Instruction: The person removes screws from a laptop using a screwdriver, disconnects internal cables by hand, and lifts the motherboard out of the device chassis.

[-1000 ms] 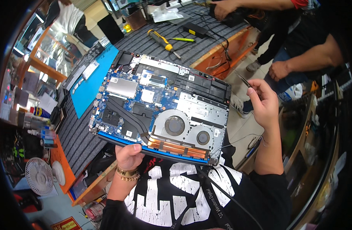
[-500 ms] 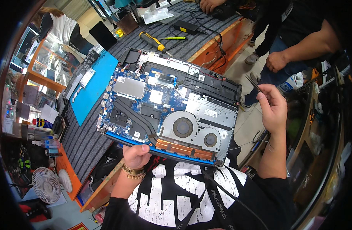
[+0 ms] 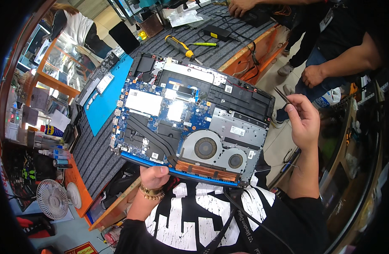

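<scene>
Though the laptop (image 3: 193,122) hides some bench (image 3: 97,157), a screwdriver (image 3: 177,45) lies beyond.

Left fingers (image 3: 161,170) gripping, right fingers (image 3: 297,100) raised, pinching

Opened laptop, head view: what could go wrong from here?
1. Slip: only the left hand is visibly gripping the opened laptop, at its near edge; support underneath is hidden, so it might tip.
2. Scratch or short: the right hand holds tweezers beside it, and the blue motherboard is exposed.
3. Snag: the black lanyard hangs at the near edge and could catch.
</scene>
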### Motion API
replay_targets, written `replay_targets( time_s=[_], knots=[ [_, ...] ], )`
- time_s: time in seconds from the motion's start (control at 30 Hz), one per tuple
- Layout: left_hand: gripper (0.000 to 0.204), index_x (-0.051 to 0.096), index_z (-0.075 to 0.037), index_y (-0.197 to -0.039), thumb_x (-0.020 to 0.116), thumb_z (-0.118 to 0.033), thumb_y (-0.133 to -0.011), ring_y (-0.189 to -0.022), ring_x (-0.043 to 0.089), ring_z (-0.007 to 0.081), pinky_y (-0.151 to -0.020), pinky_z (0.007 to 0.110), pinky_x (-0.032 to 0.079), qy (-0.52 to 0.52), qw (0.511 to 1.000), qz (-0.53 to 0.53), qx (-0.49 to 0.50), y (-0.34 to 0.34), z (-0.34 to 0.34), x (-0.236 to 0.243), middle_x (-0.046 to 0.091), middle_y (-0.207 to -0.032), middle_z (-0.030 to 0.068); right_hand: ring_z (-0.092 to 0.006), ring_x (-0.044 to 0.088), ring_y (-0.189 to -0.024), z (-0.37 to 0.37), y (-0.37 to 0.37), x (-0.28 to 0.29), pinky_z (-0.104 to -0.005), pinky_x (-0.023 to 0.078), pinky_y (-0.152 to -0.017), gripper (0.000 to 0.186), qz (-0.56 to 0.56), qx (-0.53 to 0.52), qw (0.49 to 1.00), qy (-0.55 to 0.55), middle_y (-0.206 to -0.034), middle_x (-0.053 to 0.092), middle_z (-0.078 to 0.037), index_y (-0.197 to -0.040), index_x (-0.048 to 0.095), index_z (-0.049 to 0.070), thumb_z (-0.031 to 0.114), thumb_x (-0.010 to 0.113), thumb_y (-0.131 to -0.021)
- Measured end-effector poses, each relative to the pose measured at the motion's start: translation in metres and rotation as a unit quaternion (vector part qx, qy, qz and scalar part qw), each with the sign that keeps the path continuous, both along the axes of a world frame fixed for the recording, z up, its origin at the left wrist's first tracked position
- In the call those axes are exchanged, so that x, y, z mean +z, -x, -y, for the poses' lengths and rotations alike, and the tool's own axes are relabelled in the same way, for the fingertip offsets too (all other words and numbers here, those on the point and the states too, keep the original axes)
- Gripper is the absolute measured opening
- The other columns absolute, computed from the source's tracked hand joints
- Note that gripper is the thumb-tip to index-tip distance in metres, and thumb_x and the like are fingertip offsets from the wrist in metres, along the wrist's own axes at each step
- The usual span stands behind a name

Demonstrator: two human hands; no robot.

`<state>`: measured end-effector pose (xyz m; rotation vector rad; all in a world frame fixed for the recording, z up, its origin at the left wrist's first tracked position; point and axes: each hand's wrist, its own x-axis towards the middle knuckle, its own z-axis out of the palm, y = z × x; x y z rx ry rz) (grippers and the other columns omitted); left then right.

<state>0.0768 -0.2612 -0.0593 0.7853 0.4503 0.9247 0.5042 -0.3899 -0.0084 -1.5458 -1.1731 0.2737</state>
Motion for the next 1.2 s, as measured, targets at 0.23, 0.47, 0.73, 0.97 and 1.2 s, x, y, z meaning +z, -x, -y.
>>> replay_targets(
  time_s=[0.23,0.47,0.73,0.97,1.2],
  knots=[
    [0.088,0.050,0.006,-0.158,0.077,-0.002,-0.075,-0.136,0.066,0.0354,-0.121,0.052,0.051,-0.014,1.000,-0.011,0.006,-0.001,0.002,0.002,0.066,-0.147,0.0193,-0.0077,0.062,-0.086,-0.002,0.003,0.000,-0.0249,0.050,-0.078,0.015,0.000,-0.005,1.000,-0.002,-0.100,0.070,-0.003,-0.119,0.072,-0.006,-0.003,0.068,-0.106],
    [0.087,0.052,0.006,-0.157,0.079,-0.003,-0.074,-0.132,0.068,0.0351,-0.120,0.051,0.051,-0.007,1.000,-0.020,0.019,-0.003,0.004,0.004,0.068,-0.144,0.0190,-0.0069,0.059,-0.085,-0.004,0.004,0.001,-0.0238,0.048,-0.077,0.014,-0.002,0.003,1.000,-0.010,-0.101,0.068,-0.002,-0.119,0.072,-0.006,-0.004,0.068,-0.106],
    [0.089,0.052,0.007,-0.156,0.081,-0.002,-0.072,-0.131,0.069,0.0351,-0.118,0.051,0.054,0.006,0.999,-0.022,0.024,0.000,0.006,0.001,0.069,-0.142,0.0197,-0.0060,0.057,-0.084,-0.004,0.004,0.002,-0.0233,0.046,-0.076,0.014,-0.003,0.008,1.000,-0.014,-0.101,0.068,-0.001,-0.118,0.072,-0.005,-0.004,0.067,-0.106],
    [0.092,0.050,0.008,-0.158,0.077,-0.004,-0.071,-0.133,0.069,0.0396,-0.121,0.054,0.053,-0.004,0.999,-0.018,0.031,0.006,0.005,-0.009,0.068,-0.146,0.0228,-0.0057,0.059,-0.085,-0.001,0.004,0.004,-0.0229,0.047,-0.075,0.015,0.010,-0.002,1.000,-0.018,-0.101,0.069,-0.002,-0.120,0.073,-0.006,-0.002,0.068,-0.106],
    [0.087,0.052,0.008,-0.156,0.077,-0.003,-0.073,-0.135,0.068,0.0409,-0.122,0.055,0.052,-0.007,1.000,0.010,0.018,0.009,0.004,-0.015,0.068,-0.147,0.0229,-0.0070,0.061,-0.086,-0.002,0.004,0.003,-0.0235,0.048,-0.077,0.016,0.008,0.003,1.000,-0.022,-0.102,0.070,-0.003,-0.120,0.073,-0.006,-0.002,0.068,-0.106]
  ],
)
